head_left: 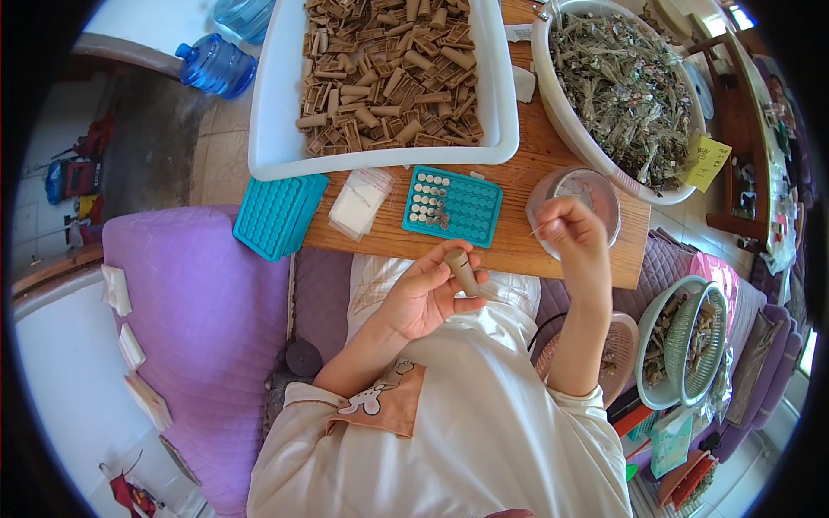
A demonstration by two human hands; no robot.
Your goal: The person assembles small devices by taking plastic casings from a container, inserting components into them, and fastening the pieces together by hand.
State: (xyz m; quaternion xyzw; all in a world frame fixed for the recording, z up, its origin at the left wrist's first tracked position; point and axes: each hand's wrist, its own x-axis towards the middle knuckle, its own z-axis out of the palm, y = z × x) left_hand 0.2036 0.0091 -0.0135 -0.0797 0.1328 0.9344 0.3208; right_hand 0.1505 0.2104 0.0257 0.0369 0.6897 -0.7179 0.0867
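Centrally, item one: left hand (420, 298), fingers curled around a small brown tube (464, 270), gripped at its lower part between thumb and fingertips. Tube's long axis runs nearly vertical in the frame, leaning slightly so that the upper end tips toward the upper left; the free end points up toward the wooden board (518, 168). Tube sits at the frame's centre, just above the left palm and lower left of the right hand. Item two: right hand (572, 229), right of centre, fingertips pinched on a thin pale sliver that is too small to identify; hand held apart from the tube, over the edge of a round clear container (596, 186). Item three: teal perforated tray (453, 205) on the board above the hands, its left columns filled with small round ends. Item four: stack of small clear bags (361, 203), left of that tray. Item five: second teal tray (278, 214), overhanging the board's left end. Item six: white bin (276, 129) of brown tubes, upper centre. Item seven: white basin (561, 112) of dried greyish plant matter, upper right. Item eight: purple cushion (203, 319), lower left.
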